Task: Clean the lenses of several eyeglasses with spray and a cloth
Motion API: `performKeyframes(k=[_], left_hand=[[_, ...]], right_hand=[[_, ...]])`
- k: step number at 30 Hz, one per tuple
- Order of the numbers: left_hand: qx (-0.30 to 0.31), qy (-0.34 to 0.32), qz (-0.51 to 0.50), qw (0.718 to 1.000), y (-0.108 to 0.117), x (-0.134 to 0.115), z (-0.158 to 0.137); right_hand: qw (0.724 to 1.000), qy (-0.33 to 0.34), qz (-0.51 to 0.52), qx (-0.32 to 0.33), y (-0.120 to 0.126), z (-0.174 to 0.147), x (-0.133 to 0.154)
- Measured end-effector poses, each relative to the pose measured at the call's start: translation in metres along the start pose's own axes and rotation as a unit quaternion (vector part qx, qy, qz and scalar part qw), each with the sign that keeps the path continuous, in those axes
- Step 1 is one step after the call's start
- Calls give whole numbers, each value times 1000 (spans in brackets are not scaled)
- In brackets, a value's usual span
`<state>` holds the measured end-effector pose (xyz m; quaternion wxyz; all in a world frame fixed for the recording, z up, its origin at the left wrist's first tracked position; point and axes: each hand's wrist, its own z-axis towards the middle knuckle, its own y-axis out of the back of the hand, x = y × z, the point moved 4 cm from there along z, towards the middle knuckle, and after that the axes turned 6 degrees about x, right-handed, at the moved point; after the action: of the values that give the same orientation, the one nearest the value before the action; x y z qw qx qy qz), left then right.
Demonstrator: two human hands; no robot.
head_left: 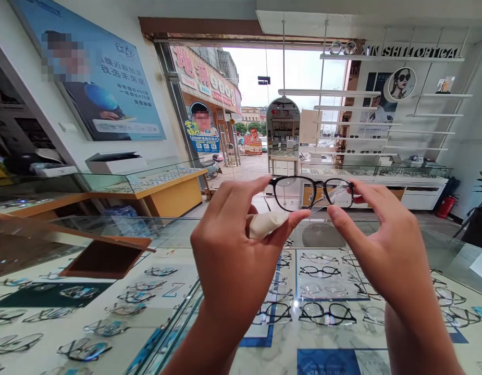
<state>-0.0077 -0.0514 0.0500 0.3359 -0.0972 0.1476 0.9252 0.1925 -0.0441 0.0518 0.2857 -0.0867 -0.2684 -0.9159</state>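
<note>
A pair of black-rimmed eyeglasses [311, 178] is held up above the glass counter, its lenses facing me. My left hand [241, 245] grips the left end of the frame with its fingers and also has a crumpled white cloth [267, 224] tucked in the palm. At the other end, the fingers of my right hand [385, 234] pinch the right side of the frame near the hinge. A small pale tag or sticker [341, 198] shows at the right lens. Both hands hover over the display, the fingertips partly hiding the temples.
Below lies a glass display counter [178, 234] with rows of eyeglasses [327, 312] inside. On its left part sits a brown tray [106, 259]. An arched mirror [283, 130] stands beyond, beside white wall shelves [358, 124]. A red fire extinguisher [446, 207] is at the far right.
</note>
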Motion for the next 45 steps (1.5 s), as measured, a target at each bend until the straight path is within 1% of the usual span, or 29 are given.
performKeyframes(k=[10, 15, 18, 21, 24, 27, 33, 41, 45], left_hand=[[-3, -5, -15, 1000, 2, -2, -1], [0, 11, -10, 1000, -3, 7, 1], [36, 29, -24, 999, -12, 16, 3], [68, 62, -51, 994, -20, 23, 6], [96, 97, -84, 987, -26, 26, 8], [108, 111, -109, 982, -30, 25, 8], [90, 118, -119, 982, -35, 30, 6], [27, 108, -101, 989, -34, 29, 5], [-4, 91, -103, 990, -33, 28, 2]], right_hand=[[1000, 2, -10, -2, -1, -1, 1], [1000, 6, -23, -12, -2, -1, 1], [998, 11, -46, -41, -3, -1, 2], [995, 25, -64, -66, -3, -2, 5], [993, 36, -72, -81, -2, -2, 9], [993, 38, -69, -89, 0, -2, 12], [993, 49, -52, -89, 1, -4, 17], [996, 48, -24, -78, -2, -4, 17], [993, 67, -16, -98, -4, -4, 15]])
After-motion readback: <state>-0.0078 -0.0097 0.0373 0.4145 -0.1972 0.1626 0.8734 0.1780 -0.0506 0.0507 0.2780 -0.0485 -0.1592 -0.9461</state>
